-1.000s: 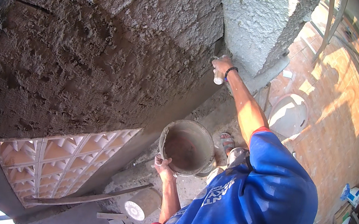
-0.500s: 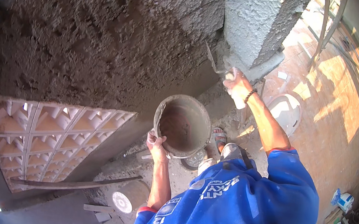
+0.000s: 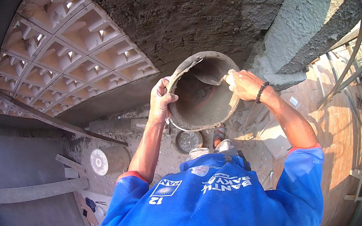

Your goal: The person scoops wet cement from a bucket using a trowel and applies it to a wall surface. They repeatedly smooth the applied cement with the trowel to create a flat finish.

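Observation:
A round, mortar-smeared bucket is held up in front of the wall, its mouth turned toward me. My left hand grips its left rim, thumb over the edge and fingers outside. In my right hand is the handle of a trowel, at the bucket's right rim. The trowel's blade dips inside the bucket, against the far inner side. Some dark mortar lies in the bucket; how much, I cannot tell. Rough wet mortar covers the wall beyond.
Pale breeze blocks fill an opening at left, with a long wooden strip below. A rough pillar stands at right. On the floor are a small pail, a cylindrical container, planks and a wooden frame.
My right hand has brought the trowel down from the wall corner beside the pillar into the bucket. The bucket is raised closer to me, and my view has shifted.

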`<state>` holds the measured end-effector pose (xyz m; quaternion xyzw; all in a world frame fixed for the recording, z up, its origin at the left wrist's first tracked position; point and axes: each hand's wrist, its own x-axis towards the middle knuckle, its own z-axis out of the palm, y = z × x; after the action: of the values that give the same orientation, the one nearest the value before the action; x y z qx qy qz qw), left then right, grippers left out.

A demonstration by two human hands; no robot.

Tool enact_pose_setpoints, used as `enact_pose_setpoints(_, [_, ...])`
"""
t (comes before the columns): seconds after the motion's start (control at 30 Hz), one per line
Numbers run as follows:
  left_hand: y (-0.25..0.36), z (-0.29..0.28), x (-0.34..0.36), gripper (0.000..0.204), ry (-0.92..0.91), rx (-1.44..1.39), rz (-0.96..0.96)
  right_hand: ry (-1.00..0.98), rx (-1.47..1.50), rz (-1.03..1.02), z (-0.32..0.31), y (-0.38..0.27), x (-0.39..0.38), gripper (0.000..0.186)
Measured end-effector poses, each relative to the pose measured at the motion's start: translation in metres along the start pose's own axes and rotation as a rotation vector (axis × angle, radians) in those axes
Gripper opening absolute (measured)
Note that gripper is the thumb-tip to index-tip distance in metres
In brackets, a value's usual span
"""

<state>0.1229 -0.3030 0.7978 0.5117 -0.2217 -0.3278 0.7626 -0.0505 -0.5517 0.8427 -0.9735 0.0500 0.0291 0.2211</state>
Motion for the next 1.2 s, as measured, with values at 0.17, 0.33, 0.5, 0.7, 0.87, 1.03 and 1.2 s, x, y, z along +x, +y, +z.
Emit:
enact_pose_setpoints(0.17, [0.04,-0.01,-0.01,0.03,-0.007,-0.021,0.036,0.087,-0.083,-0.098,0.036,-0.058,0.01,0.016])
enact_pose_setpoints(0.33, [0.056,-0.021,-0.03,0.03,0.025,0.033,0.118,-0.171,-0.218,-0.222,0.009,-0.087,0.002,0.014])
enact_pose_setpoints(0.5, [0.068,-0.017,-0.045,0.029,0.019,0.072,0.131,0.16,-0.265,-0.113,0.005,-0.092,0.025,0.014])
enact_pose_setpoints(0.7, [0.078,-0.023,-0.048,0.027,0.015,0.102,0.187,-0.135,-0.256,-0.174,0.023,-0.106,0.006,0.02])
enact_pose_setpoints(0.87, [0.083,-0.024,-0.056,0.029,0.001,0.161,0.148,0.088,-0.302,-0.053,-0.018,-0.12,-0.002,0.015])
enact_pose_setpoints(1.03, [0.082,0.0,-0.056,0.023,-0.085,0.284,0.184,0.173,-0.669,0.215,-0.002,-0.14,0.017,0.018])
enact_pose_setpoints(1.2, [0.089,0.001,-0.057,0.024,-0.147,0.3,0.237,-0.13,-0.631,0.048,-0.002,-0.145,0.029,0.021])
